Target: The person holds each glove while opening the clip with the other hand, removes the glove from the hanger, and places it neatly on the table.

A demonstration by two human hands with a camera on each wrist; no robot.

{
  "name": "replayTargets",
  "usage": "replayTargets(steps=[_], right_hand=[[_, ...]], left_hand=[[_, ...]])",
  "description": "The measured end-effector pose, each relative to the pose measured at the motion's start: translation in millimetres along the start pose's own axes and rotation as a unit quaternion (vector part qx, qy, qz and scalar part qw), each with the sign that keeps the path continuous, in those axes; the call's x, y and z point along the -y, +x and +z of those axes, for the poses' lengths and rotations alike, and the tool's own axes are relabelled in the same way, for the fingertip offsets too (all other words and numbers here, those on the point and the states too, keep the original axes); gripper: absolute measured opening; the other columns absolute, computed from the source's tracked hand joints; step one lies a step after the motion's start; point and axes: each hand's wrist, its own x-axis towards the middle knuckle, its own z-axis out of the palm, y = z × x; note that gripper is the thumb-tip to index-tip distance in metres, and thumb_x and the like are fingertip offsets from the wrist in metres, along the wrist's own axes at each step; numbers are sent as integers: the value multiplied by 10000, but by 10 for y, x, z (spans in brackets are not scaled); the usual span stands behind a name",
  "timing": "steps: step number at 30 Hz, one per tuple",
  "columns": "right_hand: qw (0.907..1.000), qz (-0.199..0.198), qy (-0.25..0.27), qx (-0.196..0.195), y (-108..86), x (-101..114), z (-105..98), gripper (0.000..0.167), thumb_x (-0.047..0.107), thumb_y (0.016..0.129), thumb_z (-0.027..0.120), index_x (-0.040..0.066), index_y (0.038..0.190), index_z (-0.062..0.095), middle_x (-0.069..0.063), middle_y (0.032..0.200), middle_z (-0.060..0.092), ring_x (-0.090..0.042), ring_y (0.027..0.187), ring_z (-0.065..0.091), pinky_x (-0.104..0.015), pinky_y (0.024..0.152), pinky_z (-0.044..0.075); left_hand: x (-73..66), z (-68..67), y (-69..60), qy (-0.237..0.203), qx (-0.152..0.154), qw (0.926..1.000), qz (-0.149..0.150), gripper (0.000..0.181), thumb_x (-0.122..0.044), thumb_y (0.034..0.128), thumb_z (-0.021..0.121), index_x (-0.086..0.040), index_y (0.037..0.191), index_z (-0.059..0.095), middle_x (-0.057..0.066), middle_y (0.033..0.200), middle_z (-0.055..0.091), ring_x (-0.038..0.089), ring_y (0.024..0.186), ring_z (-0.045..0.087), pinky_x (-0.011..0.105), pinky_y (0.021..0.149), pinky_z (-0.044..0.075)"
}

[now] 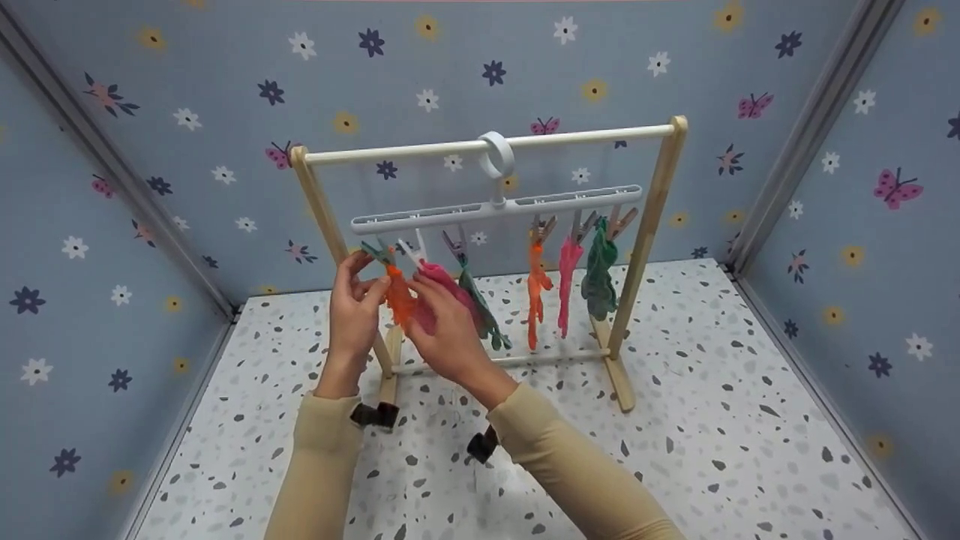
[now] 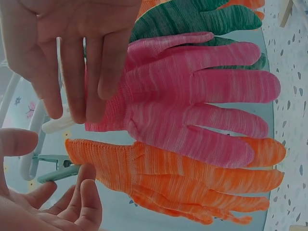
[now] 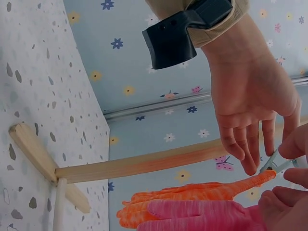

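Observation:
Gloves hang by clips from a white hanger (image 1: 420, 219). At its left end, a green clip (image 2: 60, 166) meets the cuff of an orange glove (image 2: 168, 173). My left hand (image 1: 354, 311) is beside this clip, fingers bent loosely, with gaps between thumb, index finger and clip in the left wrist view; whether a fingertip touches the clip or cuff, I cannot tell. My right hand (image 1: 450, 330) reaches in front of the pink glove (image 2: 192, 101), its fingers nearly straight and over the cuff; contact is unclear.
A wooden rack (image 1: 652, 232) carries the hanger by its ring (image 1: 496, 155). Right of my hands hang a green glove (image 1: 480, 307), then an orange one (image 1: 536, 292), a pink one (image 1: 568, 285) and another green one (image 1: 601, 277). Flowered walls (image 1: 225, 112) stand around the speckled surface (image 1: 712, 390).

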Motion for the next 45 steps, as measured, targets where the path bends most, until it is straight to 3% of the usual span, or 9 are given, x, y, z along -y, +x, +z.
replayTargets(steps=[7,10,14,19,26,32,38,41,45], right_hand=[[10000,-54,17,-38,8,-40,5,505,16,888,660,-11,1380,545,-125,1371,579,-221,1162,601,-272,1017,435],[10000,-45,-56,50,7,-51,-2,510,4,890,656,-11,1386,538,-118,1376,577,-211,1181,588,-279,1029,427],[9991,270,-239,241,-1,-38,-21,512,38,908,653,26,1405,530,-92,1395,566,-203,1253,546,-301,1059,401],[9965,705,-294,344,-9,-22,-29,505,73,917,649,85,1410,539,-71,1368,584,-207,1213,563,-318,1039,426],[9964,773,-270,237,-12,-41,-23,488,67,900,658,102,1380,573,-65,1322,614,-205,1160,585,-333,1017,448],[9953,857,-382,235,-20,-31,-30,473,70,896,666,102,1361,589,-53,1290,628,-191,1124,590,-324,996,462],[9969,588,-496,154,-6,-15,-54,468,68,872,662,79,1337,608,-62,1226,654,-192,1055,597,-306,980,465],[9961,720,-501,135,-10,-7,-66,461,87,882,667,86,1339,608,-59,1233,652,-191,1067,596,-307,982,467],[9938,967,-531,104,-18,-1,-72,440,108,907,673,102,1342,605,-51,1260,643,-185,1111,592,-314,993,465]], left_hand=[[17,-24,20,-207,-154,9994,250,450,-98,1016,550,-10,1434,407,138,1371,526,345,1123,573,520,999,421],[10,-46,27,-121,-222,9993,281,436,-104,1032,515,-24,1447,405,138,1336,558,302,1118,588,475,961,445],[-3,-102,24,-5,-254,9994,226,396,-171,1065,468,-46,1441,451,132,1234,604,247,1071,608,414,908,464],[4,-158,38,-86,-114,9992,371,373,-247,1081,442,-33,1356,574,141,1116,628,246,1021,603,383,890,452],[26,-214,79,-349,17,9992,211,354,-245,1068,478,-2,1284,616,106,1164,645,239,1062,589,410,975,437],[54,-277,95,-683,315,9970,165,349,-264,1052,520,34,1204,618,102,1193,646,246,1157,575,453,1064,391],[82,-322,108,-1346,804,9875,166,352,-295,1031,561,-1,1214,620,163,1296,625,273,1293,504,393,1145,289],[93,-335,123,-1827,988,9781,153,308,-279,1030,565,-20,1189,621,221,1331,586,321,1330,469,418,1159,257],[89,-347,134,-2268,1128,9674,83,253,-257,1034,562,-42,1155,615,207,1301,604,346,1311,485,448,1155,261]])
